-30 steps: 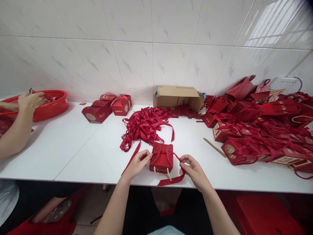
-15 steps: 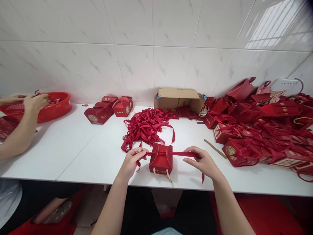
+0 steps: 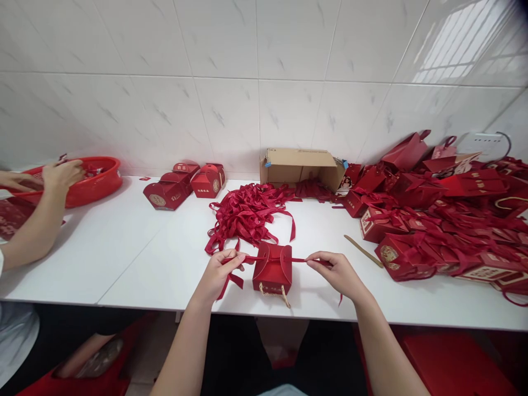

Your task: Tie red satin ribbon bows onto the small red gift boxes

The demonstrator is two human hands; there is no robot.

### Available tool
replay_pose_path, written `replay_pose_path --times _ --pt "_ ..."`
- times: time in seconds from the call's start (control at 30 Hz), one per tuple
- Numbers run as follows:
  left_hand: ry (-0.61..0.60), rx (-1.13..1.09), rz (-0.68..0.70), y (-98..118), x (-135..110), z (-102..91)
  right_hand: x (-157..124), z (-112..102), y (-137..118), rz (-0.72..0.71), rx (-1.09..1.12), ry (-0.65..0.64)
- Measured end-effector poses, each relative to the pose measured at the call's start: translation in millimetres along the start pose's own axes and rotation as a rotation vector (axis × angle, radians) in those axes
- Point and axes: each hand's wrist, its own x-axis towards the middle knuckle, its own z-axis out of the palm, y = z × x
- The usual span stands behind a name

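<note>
A small red gift box [image 3: 272, 270] with a beige rope handle stands near the front edge of the white table [image 3: 136, 253]. A red ribbon [image 3: 297, 259] runs through its top and stretches out to both sides. My left hand [image 3: 218, 273] pinches the ribbon's left end just left of the box. My right hand [image 3: 336, 271] pinches the right end, with the ribbon's tail hanging below it. Both hands are closed on the ribbon, which is drawn straight between them.
A heap of loose red ribbons [image 3: 247, 212] lies behind the box. An open cardboard box [image 3: 301, 165] sits by the wall. Several red boxes and bags [image 3: 445, 214] pile at right, finished boxes [image 3: 181, 184] at left. Another person's hands [image 3: 58, 176] reach into a red basket [image 3: 91, 179]. A wooden stick [image 3: 363, 251] lies right.
My hands went from holding the box with the ribbon slack to pulling the ribbon taut sideways. Since half a second ago my right hand has closed in slightly towards the box.
</note>
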Motion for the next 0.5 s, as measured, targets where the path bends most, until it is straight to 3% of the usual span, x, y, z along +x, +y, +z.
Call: replay_pose_path --times 0.13,0.27,0.5 --pt "-0.007 0.006 -0.012 6 -2 0.9 6 2 -1 -0.029 -0.040 0.055" --pt "-0.025 -0.075 -0.074 6 0 1.0 13 6 4 0.054 0.024 0.066" --pt "-0.030 -0.066 -0.175 -16 10 -8.1 18 10 17 0.188 0.053 -0.020"
